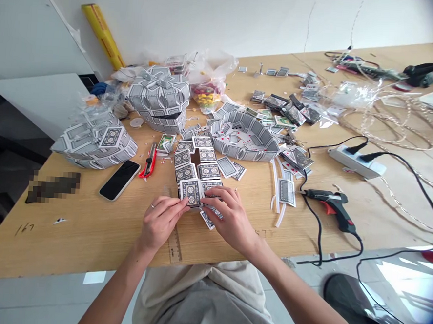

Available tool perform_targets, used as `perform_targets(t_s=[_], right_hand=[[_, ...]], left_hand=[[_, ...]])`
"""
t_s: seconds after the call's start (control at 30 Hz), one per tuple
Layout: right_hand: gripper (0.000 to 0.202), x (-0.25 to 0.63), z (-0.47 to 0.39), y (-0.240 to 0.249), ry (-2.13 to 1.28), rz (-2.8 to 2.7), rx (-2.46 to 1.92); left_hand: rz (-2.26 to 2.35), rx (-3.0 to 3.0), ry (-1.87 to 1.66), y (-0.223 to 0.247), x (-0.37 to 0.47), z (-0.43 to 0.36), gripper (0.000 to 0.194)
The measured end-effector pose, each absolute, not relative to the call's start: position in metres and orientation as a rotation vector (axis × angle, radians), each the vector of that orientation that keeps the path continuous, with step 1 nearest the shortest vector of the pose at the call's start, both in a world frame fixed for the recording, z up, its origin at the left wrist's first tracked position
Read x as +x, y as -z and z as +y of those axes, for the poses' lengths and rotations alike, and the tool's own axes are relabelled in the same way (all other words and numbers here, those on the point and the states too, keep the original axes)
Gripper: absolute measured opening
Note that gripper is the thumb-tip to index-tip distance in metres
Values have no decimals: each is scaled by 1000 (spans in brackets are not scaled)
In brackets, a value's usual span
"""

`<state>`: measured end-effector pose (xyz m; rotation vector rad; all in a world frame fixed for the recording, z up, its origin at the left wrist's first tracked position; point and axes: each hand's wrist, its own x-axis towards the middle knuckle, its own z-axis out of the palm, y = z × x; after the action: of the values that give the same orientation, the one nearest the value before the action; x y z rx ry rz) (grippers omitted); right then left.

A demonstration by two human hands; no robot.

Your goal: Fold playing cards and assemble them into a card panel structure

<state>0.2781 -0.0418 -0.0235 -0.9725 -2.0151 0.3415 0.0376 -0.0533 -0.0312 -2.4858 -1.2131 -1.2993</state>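
Note:
A long piece built of patterned playing cards [207, 171], with a gap along its middle, lies at the table's front. At its near end, my left hand [163, 221] pinches the lower left corner of a playing card [190, 191], face down. My right hand [231, 216] has its fingers closed at the same card's right edge, partly covering the cards beneath. Another loose card [208, 220] shows under my right fingers. A ruler [174, 247] lies on the table, its far part beneath my left hand and the card piece.
Card-built boxes [160, 97] and a card tray [243, 134] stand behind. To the left lie a phone [120, 180] and a red utility knife [149, 161]. A glue gun [333, 207], its cord, and a power strip [358, 161] are at the right, near glue sticks [274, 185].

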Motion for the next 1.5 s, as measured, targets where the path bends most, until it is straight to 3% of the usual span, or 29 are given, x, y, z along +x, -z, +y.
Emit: perform_targets(t_s=[0.73,1.23,1.5], right_hand=[[20,276,-42,26,-339,-1960,-960],[26,282,-48,25,-271,-2130,-973],[29,288,-55,11,-397,-1944,-974]], left_hand=[[-1239,-2549,1237,30,30,-61,49],[-1227,-2486,1133,27,36,-60,21],[-1346,-2482,1244,8,37,-66,28]])
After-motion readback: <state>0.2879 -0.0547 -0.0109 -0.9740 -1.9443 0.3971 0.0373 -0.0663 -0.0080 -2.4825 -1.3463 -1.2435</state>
